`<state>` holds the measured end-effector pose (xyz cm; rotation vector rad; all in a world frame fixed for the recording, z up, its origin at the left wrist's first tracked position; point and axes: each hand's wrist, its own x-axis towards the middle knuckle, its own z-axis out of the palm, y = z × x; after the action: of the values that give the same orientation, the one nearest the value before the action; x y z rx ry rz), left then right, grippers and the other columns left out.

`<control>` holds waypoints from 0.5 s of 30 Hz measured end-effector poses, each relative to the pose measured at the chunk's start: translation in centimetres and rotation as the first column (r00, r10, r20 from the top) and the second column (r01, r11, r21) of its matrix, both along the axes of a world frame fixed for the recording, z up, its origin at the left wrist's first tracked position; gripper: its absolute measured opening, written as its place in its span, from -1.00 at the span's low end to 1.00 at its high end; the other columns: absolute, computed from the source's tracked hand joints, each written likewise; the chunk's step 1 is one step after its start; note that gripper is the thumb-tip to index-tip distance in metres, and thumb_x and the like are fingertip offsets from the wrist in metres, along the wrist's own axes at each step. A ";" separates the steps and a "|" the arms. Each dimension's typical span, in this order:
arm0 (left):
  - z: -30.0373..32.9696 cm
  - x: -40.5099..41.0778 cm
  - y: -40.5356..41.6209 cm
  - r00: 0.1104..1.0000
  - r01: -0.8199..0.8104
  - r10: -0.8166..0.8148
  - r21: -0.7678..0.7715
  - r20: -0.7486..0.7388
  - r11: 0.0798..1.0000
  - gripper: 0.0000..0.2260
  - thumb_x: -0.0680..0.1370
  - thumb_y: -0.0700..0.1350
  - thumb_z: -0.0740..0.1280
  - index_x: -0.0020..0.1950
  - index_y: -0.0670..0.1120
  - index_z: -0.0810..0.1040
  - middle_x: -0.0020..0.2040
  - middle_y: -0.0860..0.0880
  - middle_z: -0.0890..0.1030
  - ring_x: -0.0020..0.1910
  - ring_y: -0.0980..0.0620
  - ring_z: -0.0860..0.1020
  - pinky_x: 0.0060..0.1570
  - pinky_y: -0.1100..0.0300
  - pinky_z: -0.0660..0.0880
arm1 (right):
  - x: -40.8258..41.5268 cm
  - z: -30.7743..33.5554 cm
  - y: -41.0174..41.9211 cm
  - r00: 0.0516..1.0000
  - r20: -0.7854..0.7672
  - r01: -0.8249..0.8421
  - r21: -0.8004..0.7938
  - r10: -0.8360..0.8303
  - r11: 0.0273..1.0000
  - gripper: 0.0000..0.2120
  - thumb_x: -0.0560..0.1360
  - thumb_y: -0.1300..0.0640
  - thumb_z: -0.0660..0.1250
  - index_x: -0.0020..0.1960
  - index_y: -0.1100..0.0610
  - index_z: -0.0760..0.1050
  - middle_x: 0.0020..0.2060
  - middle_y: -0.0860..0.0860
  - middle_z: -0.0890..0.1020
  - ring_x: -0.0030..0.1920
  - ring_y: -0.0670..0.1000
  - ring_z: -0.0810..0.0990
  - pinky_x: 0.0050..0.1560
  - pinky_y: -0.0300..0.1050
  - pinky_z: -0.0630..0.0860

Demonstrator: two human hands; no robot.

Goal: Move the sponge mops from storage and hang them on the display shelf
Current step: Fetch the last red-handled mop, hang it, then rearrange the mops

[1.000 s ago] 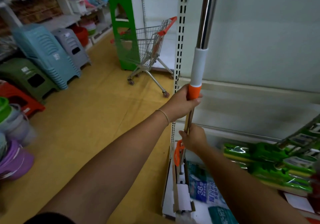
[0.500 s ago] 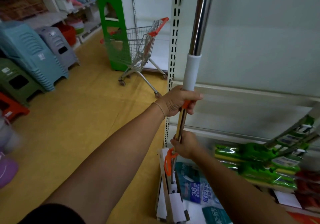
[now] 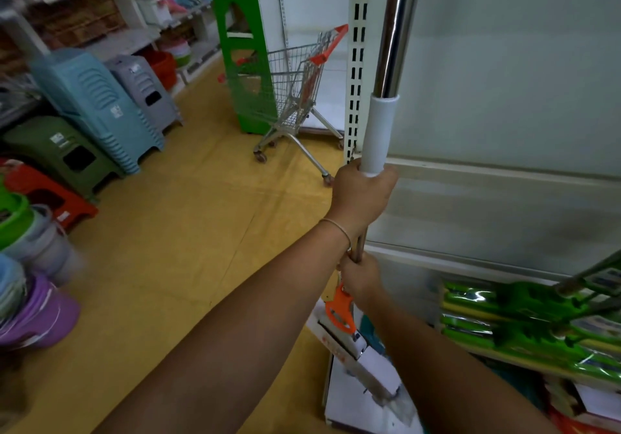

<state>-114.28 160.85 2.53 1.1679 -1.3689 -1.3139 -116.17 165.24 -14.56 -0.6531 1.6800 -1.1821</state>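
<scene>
Both hands are clamped on one upright sponge mop [image 3: 381, 131]: left hand [image 3: 361, 195] below white sleeve, right hand [image 3: 359, 280] above orange lever; chrome pole.

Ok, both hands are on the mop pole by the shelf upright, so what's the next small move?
Probably keep lifting the chrome-poled sponge mop straight up. The left hand grips just under its white sleeve and the right hand holds the thin rod below, while the orange-bracketed mop head hangs low beside the white slotted shelf upright, not hung yet.
</scene>
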 end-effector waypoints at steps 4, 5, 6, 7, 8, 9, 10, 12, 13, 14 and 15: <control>-0.1 -0.9 -0.2 0.988 -0.150 0.152 -0.051 0.022 0.987 -0.75 0.48 -0.08 0.40 -0.36 -0.03 0.43 -0.47 0.08 0.44 -0.53 0.18 0.40 -0.50 0.36 0.35 | -1.0 0.2 -1.3 0.997 -0.030 -0.063 0.099 0.066 0.993 -0.66 0.53 0.19 0.27 -0.39 0.09 0.26 -0.55 0.01 0.37 -0.43 0.01 0.29 -0.35 -0.11 0.23; -0.1 -1.2 -0.3 0.984 -0.174 0.176 -0.068 0.029 0.982 -0.76 0.49 -0.08 0.41 -0.33 -0.03 0.44 -0.44 0.07 0.46 -0.50 0.17 0.42 -0.50 0.37 0.34 | -1.3 0.5 -1.6 0.993 -0.073 -0.087 0.119 0.096 0.989 -0.66 0.53 0.21 0.25 -0.39 0.08 0.27 -0.53 0.01 0.40 -0.42 0.01 0.31 -0.33 -0.09 0.25; -0.1 -1.4 -0.5 0.980 -0.191 0.194 -0.083 0.031 0.978 -0.78 0.50 -0.07 0.41 -0.31 -0.03 0.46 -0.42 0.06 0.48 -0.47 0.16 0.44 -0.49 0.39 0.35 | -1.5 0.8 -1.8 0.982 -0.132 -0.119 0.144 0.138 0.982 -0.68 0.54 0.21 0.23 -0.38 0.08 0.29 -0.49 0.04 0.42 -0.39 0.02 0.35 -0.29 -0.06 0.29; 0.0 -1.6 -0.6 0.977 -0.206 0.210 -0.094 0.029 0.974 -0.79 0.50 -0.07 0.41 -0.29 -0.04 0.47 -0.41 0.06 0.49 -0.45 0.15 0.45 -0.50 0.42 0.34 | -1.8 1.1 -1.9 0.966 -0.187 -0.152 0.154 0.180 0.976 -0.69 0.55 0.20 0.22 -0.36 0.08 0.31 -0.45 0.05 0.44 -0.36 0.03 0.39 -0.25 -0.04 0.32; 0.0 -1.9 -0.7 0.974 -0.222 0.226 -0.104 0.025 0.970 -0.80 0.50 -0.08 0.41 -0.28 -0.05 0.48 -0.40 0.05 0.50 -0.44 0.15 0.45 -0.50 0.45 0.33 | -2.2 1.4 -1.9 0.942 -0.251 -0.186 0.157 0.222 0.970 -0.71 0.55 0.19 0.22 -0.34 0.09 0.33 -0.41 0.06 0.47 -0.32 0.05 0.43 -0.22 -0.05 0.34; -0.1 -2.1 -0.9 0.969 -0.240 0.244 -0.111 0.023 0.964 -0.81 0.51 -0.08 0.41 -0.28 -0.06 0.48 -0.39 0.05 0.50 -0.43 0.13 0.46 -0.48 0.44 0.34 | -2.6 1.5 -2.0 0.907 -0.331 -0.222 0.155 0.262 0.963 -0.74 0.56 0.17 0.23 -0.31 0.11 0.37 -0.36 0.08 0.52 -0.26 0.08 0.47 -0.22 -0.09 0.35; -0.1 -2.4 -1.0 0.964 -0.261 0.265 -0.117 0.022 0.958 -0.82 0.51 -0.09 0.41 -0.26 -0.07 0.49 -0.38 0.03 0.51 -0.40 0.09 0.48 -0.43 0.38 0.39 | -3.0 1.6 -2.0 0.859 -0.415 -0.255 0.161 0.300 0.953 -0.79 0.56 0.17 0.24 -0.25 0.15 0.43 -0.28 0.12 0.57 -0.18 0.11 0.52 -0.25 -0.14 0.33; -0.1 -2.9 -1.3 0.954 -0.296 0.300 -0.120 0.018 0.948 -0.83 0.51 -0.10 0.40 -0.24 -0.09 0.50 -0.35 -0.01 0.53 -0.33 -0.01 0.51 -0.32 0.22 0.42 | -3.4 1.9 -2.1 0.777 -0.537 -0.293 0.152 0.328 0.944 -0.86 0.57 0.17 0.25 -0.05 0.23 0.53 -0.12 0.14 0.63 -0.05 0.14 0.56 -0.32 -0.22 0.25; -0.1 -3.2 -1.5 0.951 -0.305 0.309 -0.120 0.014 0.945 -0.84 0.51 -0.11 0.40 -0.24 -0.10 0.50 -0.34 -0.02 0.53 -0.32 -0.03 0.50 -0.30 0.19 0.41 | -3.6 1.9 -2.1 0.761 -0.567 -0.292 0.134 0.315 0.947 -0.86 0.58 0.17 0.26 0.03 0.23 0.53 -0.08 0.12 0.62 -0.04 0.12 0.56 -0.34 -0.23 0.23; -0.1 -3.4 -1.7 0.950 -0.308 0.312 -0.121 0.012 0.944 -0.84 0.51 -0.12 0.40 -0.23 -0.12 0.50 -0.33 -0.03 0.53 -0.31 -0.03 0.50 -0.30 0.19 0.40 | -3.7 2.0 -2.1 0.759 -0.580 -0.280 0.120 0.296 0.953 -0.85 0.59 0.16 0.26 0.08 0.22 0.52 -0.06 0.10 0.62 -0.06 0.08 0.54 -0.34 -0.24 0.23; -0.1 -3.6 -1.9 0.950 -0.309 0.312 -0.122 0.014 0.943 -0.86 0.50 -0.13 0.40 -0.22 -0.12 0.51 -0.33 -0.04 0.54 -0.31 -0.03 0.50 -0.30 0.20 0.39 | -3.9 2.0 -2.2 0.755 -0.593 -0.268 0.111 0.280 0.957 -0.84 0.60 0.16 0.25 0.11 0.22 0.51 -0.03 0.10 0.62 -0.08 0.04 0.51 -0.32 -0.22 0.24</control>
<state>-117.91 158.98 2.40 1.2695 -1.2092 -0.9802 -120.04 163.01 -12.55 -1.3270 2.0165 -0.7756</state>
